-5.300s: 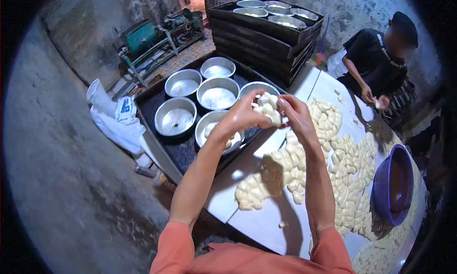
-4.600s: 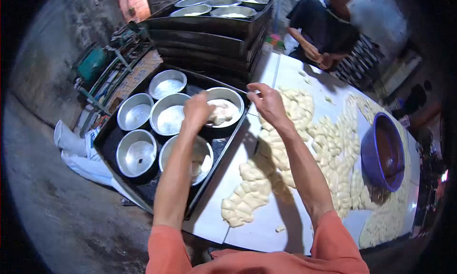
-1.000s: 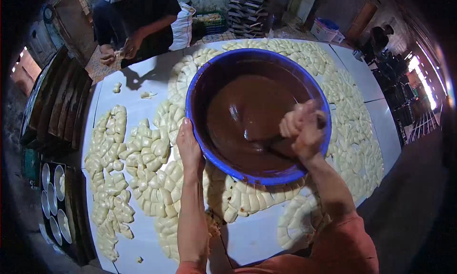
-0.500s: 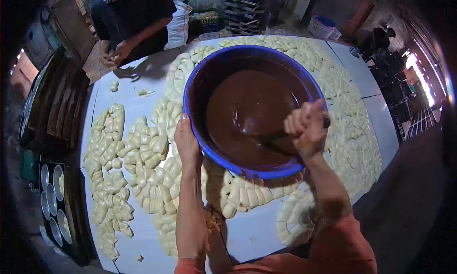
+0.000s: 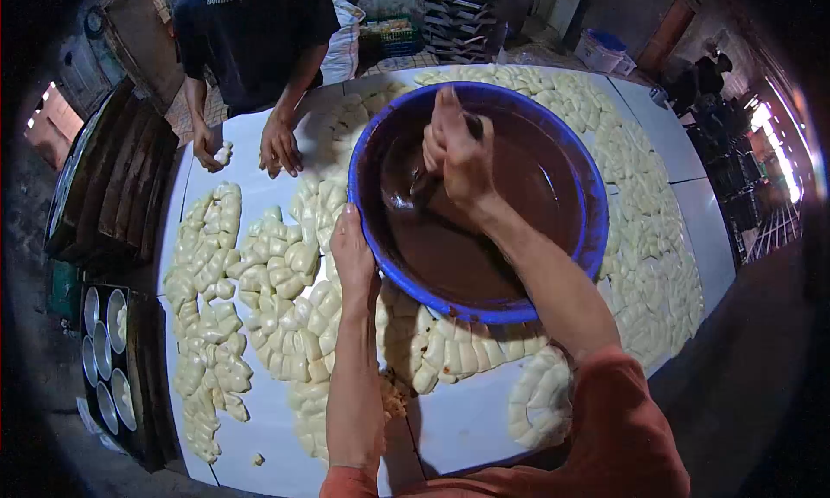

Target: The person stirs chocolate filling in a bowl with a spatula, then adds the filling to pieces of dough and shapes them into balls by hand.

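A large blue basin [image 5: 596,217] of dark brown liquid [image 5: 519,187] stands on the white table. My left hand [image 5: 353,252] holds the basin's left rim, thumb up against the outside. Above the liquid, my right hand [image 5: 462,152] is closed round the dark handle of a stirring tool [image 5: 422,187], whose lower part dips into the liquid at the basin's left side. Pale dough pieces [image 5: 290,256] lie in joined clusters left of the basin, and more dough [image 5: 648,273] spreads along its right side.
Across the table, a person in a black shirt [image 5: 251,40] has both hands at the table's far left, near a small dough piece [image 5: 224,153]. Stacked dark trays [image 5: 108,178] stand at the left, above a tray of round metal pans [image 5: 102,351]. Another dough ring [image 5: 540,399] lies near the front edge.
My right hand has swung from the basin's right side to its upper left with the tool. My left hand stays on the rim. The other person's hands have moved apart and down to the table.
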`<action>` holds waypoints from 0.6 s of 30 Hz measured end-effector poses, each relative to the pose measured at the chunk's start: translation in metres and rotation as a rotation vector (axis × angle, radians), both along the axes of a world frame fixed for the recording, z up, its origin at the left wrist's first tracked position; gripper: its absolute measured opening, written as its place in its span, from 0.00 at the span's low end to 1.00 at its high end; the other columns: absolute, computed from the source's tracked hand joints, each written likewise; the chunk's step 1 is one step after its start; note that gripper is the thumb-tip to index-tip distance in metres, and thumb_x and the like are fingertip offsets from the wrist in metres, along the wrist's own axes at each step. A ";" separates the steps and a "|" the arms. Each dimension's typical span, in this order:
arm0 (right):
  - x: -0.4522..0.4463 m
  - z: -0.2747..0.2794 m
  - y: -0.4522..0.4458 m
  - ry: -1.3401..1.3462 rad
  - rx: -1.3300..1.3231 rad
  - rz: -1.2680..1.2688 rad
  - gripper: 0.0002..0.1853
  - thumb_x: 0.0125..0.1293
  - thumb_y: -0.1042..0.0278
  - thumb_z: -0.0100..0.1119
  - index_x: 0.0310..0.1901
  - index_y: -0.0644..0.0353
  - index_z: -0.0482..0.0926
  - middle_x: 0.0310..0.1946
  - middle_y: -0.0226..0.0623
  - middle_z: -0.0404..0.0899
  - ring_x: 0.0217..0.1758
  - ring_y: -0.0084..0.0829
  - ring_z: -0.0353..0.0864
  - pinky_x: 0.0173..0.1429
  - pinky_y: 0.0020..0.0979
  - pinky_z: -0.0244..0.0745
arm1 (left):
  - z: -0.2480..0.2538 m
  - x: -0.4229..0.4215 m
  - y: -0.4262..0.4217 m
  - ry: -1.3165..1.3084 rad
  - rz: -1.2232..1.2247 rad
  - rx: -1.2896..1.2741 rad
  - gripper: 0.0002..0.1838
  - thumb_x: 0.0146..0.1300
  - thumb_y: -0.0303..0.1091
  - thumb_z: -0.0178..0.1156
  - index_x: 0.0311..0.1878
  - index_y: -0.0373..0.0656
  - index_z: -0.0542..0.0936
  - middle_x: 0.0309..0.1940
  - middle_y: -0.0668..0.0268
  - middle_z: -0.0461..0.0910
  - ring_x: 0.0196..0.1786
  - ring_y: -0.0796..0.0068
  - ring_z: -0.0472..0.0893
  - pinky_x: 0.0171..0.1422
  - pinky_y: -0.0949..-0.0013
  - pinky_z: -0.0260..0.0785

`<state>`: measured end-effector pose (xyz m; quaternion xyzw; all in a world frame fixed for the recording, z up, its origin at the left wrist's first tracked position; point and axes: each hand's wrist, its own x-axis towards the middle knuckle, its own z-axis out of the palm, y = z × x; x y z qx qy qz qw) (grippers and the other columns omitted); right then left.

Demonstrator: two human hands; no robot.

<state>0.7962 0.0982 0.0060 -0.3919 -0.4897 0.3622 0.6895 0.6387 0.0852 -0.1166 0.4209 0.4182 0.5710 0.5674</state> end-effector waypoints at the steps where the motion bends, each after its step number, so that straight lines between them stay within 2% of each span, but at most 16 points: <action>1: -0.006 0.009 -0.035 0.052 -0.058 0.095 0.27 0.76 0.43 0.49 0.22 0.50 0.63 0.12 0.22 0.55 0.11 0.19 0.52 0.18 0.26 0.51 | -0.004 0.001 0.002 -0.107 -0.013 -0.037 0.21 0.80 0.47 0.45 0.46 0.38 0.78 0.34 0.71 0.78 0.36 0.83 0.72 0.43 0.73 0.69; 2: -0.002 0.014 -0.070 0.103 -0.116 0.189 0.26 0.77 0.45 0.47 0.22 0.50 0.63 0.13 0.22 0.55 0.11 0.19 0.51 0.18 0.26 0.52 | 0.000 0.003 0.000 -0.101 -0.011 -0.041 0.21 0.80 0.46 0.45 0.46 0.38 0.78 0.35 0.71 0.78 0.36 0.83 0.72 0.42 0.73 0.69; 3: 0.014 0.010 -0.100 0.005 -0.157 0.069 0.27 0.77 0.43 0.47 0.22 0.49 0.60 0.12 0.22 0.52 0.11 0.19 0.49 0.17 0.26 0.50 | 0.009 0.004 -0.004 -0.096 -0.007 -0.045 0.21 0.80 0.46 0.45 0.46 0.37 0.78 0.35 0.71 0.78 0.36 0.83 0.72 0.42 0.74 0.69; 5: 0.066 0.001 -0.121 0.200 -0.146 -0.034 0.27 0.78 0.42 0.44 0.21 0.47 0.58 0.10 0.19 0.45 0.10 0.17 0.45 0.15 0.25 0.45 | 0.020 0.004 -0.011 -0.104 -0.003 -0.083 0.21 0.80 0.46 0.45 0.46 0.37 0.78 0.35 0.71 0.78 0.35 0.82 0.72 0.41 0.73 0.68; 6: 0.097 0.012 -0.120 0.161 -0.165 -0.202 0.27 0.78 0.42 0.43 0.21 0.46 0.58 0.11 0.19 0.48 0.10 0.16 0.45 0.14 0.25 0.44 | 0.018 0.004 -0.008 -0.093 0.009 -0.070 0.21 0.80 0.46 0.45 0.46 0.37 0.78 0.35 0.70 0.78 0.35 0.82 0.72 0.41 0.73 0.69; 8: 0.160 0.000 -0.068 0.115 -0.040 -0.539 0.26 0.77 0.42 0.45 0.21 0.44 0.58 0.12 0.19 0.50 0.12 0.15 0.48 0.16 0.24 0.48 | 0.014 0.007 -0.007 -0.066 0.020 -0.035 0.21 0.80 0.46 0.45 0.46 0.37 0.79 0.35 0.70 0.78 0.35 0.81 0.73 0.42 0.72 0.70; 9: 0.170 -0.011 -0.030 0.104 0.016 -0.607 0.26 0.77 0.42 0.46 0.21 0.45 0.60 0.13 0.19 0.51 0.14 0.16 0.50 0.18 0.24 0.50 | 0.010 0.007 -0.005 -0.072 0.005 -0.056 0.21 0.80 0.46 0.46 0.46 0.37 0.79 0.35 0.70 0.78 0.35 0.81 0.73 0.43 0.72 0.70; 11: 0.135 -0.022 0.000 0.079 0.014 -0.568 0.27 0.76 0.43 0.48 0.20 0.47 0.63 0.13 0.19 0.53 0.16 0.18 0.53 0.22 0.25 0.52 | 0.003 0.001 -0.001 -0.082 -0.025 -0.099 0.21 0.80 0.46 0.46 0.47 0.37 0.79 0.35 0.70 0.79 0.36 0.80 0.74 0.44 0.72 0.71; 12: 0.106 -0.019 0.007 0.062 -0.032 -0.454 0.27 0.76 0.43 0.49 0.20 0.49 0.65 0.14 0.19 0.53 0.17 0.19 0.54 0.23 0.26 0.53 | 0.004 0.002 -0.001 -0.077 -0.020 -0.089 0.23 0.80 0.48 0.45 0.48 0.36 0.79 0.36 0.68 0.79 0.37 0.79 0.75 0.46 0.70 0.71; 14: 0.049 -0.019 -0.037 -0.340 0.027 -0.358 0.31 0.73 0.40 0.52 0.17 0.52 0.63 0.14 0.22 0.66 0.18 0.22 0.66 0.21 0.30 0.55 | 0.005 0.001 -0.002 -0.064 -0.015 -0.077 0.26 0.80 0.50 0.43 0.51 0.33 0.78 0.39 0.63 0.81 0.40 0.75 0.77 0.48 0.67 0.71; 15: 0.036 -0.027 -0.068 -0.197 0.138 -0.142 0.30 0.75 0.41 0.50 0.18 0.51 0.62 0.13 0.22 0.60 0.18 0.20 0.60 0.22 0.29 0.52 | 0.017 -0.002 -0.006 0.072 -0.044 -0.036 0.25 0.80 0.49 0.44 0.54 0.34 0.77 0.42 0.62 0.81 0.42 0.75 0.78 0.50 0.67 0.73; 17: 0.036 -0.033 -0.109 0.088 0.169 0.089 0.26 0.76 0.43 0.49 0.24 0.53 0.66 0.13 0.20 0.54 0.17 0.20 0.56 0.22 0.27 0.51 | 0.006 0.003 -0.001 -0.053 -0.054 -0.025 0.24 0.80 0.48 0.44 0.54 0.34 0.77 0.43 0.62 0.81 0.42 0.74 0.79 0.50 0.67 0.73; 18: 0.064 -0.029 -0.120 0.148 0.109 0.038 0.24 0.77 0.44 0.48 0.28 0.54 0.69 0.14 0.20 0.55 0.17 0.20 0.56 0.22 0.26 0.52 | 0.001 0.003 0.000 -0.117 -0.048 -0.023 0.24 0.80 0.48 0.44 0.54 0.34 0.77 0.43 0.61 0.81 0.43 0.74 0.79 0.51 0.67 0.74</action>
